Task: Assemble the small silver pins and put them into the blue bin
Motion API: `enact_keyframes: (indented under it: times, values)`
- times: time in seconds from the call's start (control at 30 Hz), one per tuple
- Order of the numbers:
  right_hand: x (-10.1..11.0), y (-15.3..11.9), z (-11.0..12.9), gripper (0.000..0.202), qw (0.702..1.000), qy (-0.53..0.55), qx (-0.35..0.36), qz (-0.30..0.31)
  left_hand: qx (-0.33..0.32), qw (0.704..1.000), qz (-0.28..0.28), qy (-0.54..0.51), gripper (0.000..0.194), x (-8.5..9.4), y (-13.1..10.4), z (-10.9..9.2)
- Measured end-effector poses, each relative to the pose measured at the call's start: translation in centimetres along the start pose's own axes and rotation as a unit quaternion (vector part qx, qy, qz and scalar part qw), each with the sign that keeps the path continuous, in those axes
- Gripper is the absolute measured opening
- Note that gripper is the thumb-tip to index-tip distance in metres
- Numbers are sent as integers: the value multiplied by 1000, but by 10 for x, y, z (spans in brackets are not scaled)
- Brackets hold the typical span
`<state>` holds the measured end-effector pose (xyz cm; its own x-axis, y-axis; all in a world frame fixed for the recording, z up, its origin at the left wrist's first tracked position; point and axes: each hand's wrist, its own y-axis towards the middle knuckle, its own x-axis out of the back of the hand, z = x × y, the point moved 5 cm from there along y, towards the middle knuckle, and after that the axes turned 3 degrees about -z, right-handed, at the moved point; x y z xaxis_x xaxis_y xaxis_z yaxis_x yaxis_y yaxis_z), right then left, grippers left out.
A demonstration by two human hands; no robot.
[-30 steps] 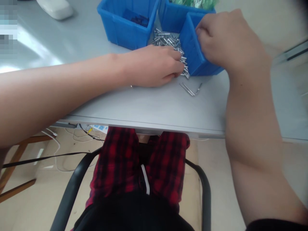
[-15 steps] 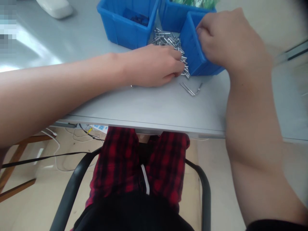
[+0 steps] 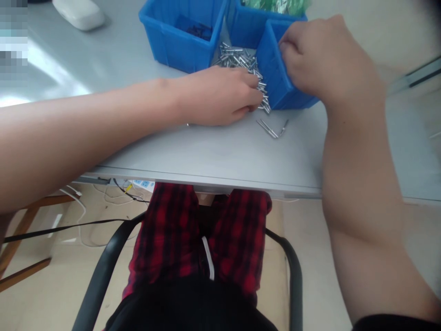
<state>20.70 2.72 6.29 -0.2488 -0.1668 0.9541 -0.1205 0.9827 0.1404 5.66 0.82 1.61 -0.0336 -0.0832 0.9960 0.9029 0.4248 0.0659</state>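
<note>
Left hand point(image 3: 220, 94) is covering part of the metal pins point(image 3: 239, 59); right hand point(image 3: 315, 59) is resting at a blue bin point(image 3: 277, 73). Judging part-way at most.

From where I'm standing: white object point(image 3: 81, 14) is lying at far left on the counter point(image 3: 213, 154). Left bin point(image 3: 175, 50) is holding dark parts point(image 3: 200, 31). Left hand's fingers are bending down at the pile's near side, tips hidden, can't tell if they're pinching anything. Pile is spreading loose between the bins; bulk is looking left to handle. Rear bin point(image 3: 246, 32) is holding green packaging point(image 3: 279, 5). Three stray pins point(image 3: 269, 128) are lying apart nearer the counter edge, maybe the only ones separated. Right hand's fingers are curling at the rim, grip hidden, can't tell; bin's contents aren't showing.
</note>
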Motion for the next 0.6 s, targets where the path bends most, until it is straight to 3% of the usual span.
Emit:
enact_keyframes:
  times: [0.6]
  values:
    - [-1, -2, -3, 45, 998, 48, -27, 16, 13, 1000, 15, 15, 41, -1, 0, -1]
